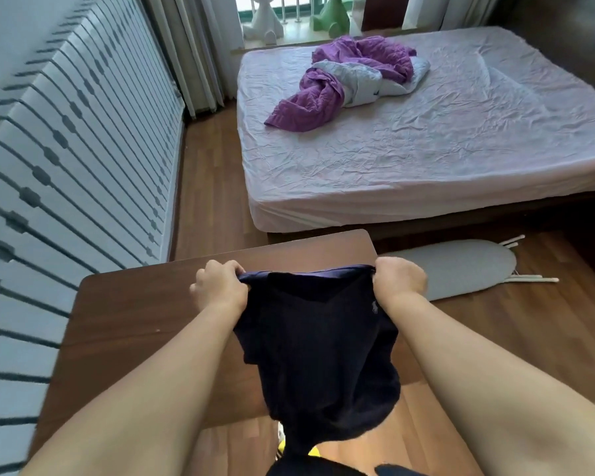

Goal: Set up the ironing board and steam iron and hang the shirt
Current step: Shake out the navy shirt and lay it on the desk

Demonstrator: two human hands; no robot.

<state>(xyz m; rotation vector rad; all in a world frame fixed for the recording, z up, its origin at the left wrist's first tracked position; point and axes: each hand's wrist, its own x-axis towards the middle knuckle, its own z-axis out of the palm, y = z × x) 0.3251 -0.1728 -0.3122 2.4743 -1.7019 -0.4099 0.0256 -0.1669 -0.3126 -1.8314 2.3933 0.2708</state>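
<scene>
Head view, the only one supplied. The left hand point(220, 286) and the right hand point(399, 280) are each closed tight on the top edge of the dark navy shirt point(320, 341), one fist at either end, so the cloth is drawn taut between them. The shirt hangs free from that edge over the near side of the brown table point(145, 321); its lower part drops past the table edge toward the floor. A small embroidered logo shows near the right hand.

The ironing board point(461, 269) lies flat and folded on the wooden floor, between the table and the bed point(426, 149), with its pale legs protruding at the far end. No steam iron and no hanger can be seen.

Assessment: the step in hand appears to be spreading the shirt out for hanging. To do it well, the grip should stay at the shoulder seams, level and evenly tensioned, so the garment falls straight without twisting. The hem should be kept clear of the floor. The board is not yet set up; that work remains outstanding.
</scene>
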